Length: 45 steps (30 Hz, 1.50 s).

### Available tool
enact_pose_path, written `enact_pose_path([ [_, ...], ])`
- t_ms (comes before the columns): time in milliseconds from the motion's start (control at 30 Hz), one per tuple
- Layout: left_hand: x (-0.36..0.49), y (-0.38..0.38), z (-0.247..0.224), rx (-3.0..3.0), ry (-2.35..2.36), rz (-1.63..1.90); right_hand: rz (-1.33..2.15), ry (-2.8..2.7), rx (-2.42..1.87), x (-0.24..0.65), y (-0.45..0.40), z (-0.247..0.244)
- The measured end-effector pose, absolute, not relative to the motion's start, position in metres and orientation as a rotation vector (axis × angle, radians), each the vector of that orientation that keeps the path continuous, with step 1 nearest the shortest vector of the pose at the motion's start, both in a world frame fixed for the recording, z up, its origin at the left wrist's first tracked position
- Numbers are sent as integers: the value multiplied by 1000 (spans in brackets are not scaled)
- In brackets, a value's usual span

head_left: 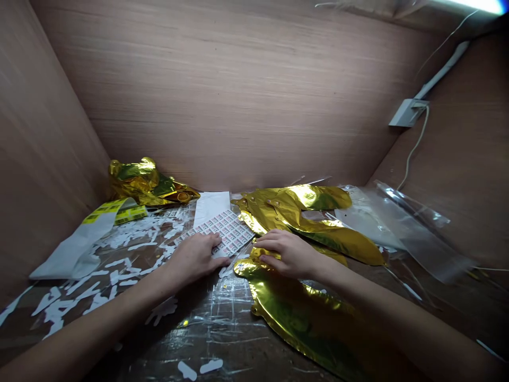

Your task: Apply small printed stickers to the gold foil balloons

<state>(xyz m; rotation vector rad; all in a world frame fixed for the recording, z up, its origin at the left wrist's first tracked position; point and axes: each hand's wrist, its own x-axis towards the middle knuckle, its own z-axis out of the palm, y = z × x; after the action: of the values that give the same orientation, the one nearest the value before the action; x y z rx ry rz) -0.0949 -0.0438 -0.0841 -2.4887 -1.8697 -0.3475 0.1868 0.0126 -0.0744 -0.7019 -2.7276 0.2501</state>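
- Now your left hand (194, 260) lies on a sheet of small printed labels (228, 231), fingers (210, 241) spread, holding nothing.
- Your right hand (288, 254) rests on a gold foil balloon (302, 313), loosely curled, gripping nothing.
- Rows of labels fill the sheet; white scraps (119, 236) litter the bench (238, 345).

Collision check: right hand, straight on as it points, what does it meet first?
Probably the sheet of small printed labels, just ahead of the right hand; depth is unclear, so it may pass above.
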Motion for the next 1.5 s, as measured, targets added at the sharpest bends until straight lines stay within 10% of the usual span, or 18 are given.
enact_pose_path([
  [633, -106, -49, -54, -2183, -1307, -747, 432, -2346, -768, 158, 21, -73],
  [967, -90, -72, -52, -2255, -676, -874, 2057, -1247, -697, 151, -6, -40],
  [1500, -76, -80, -42, -2198, -760, -875, 1828, -1379, -588, 157, -19, -22],
])
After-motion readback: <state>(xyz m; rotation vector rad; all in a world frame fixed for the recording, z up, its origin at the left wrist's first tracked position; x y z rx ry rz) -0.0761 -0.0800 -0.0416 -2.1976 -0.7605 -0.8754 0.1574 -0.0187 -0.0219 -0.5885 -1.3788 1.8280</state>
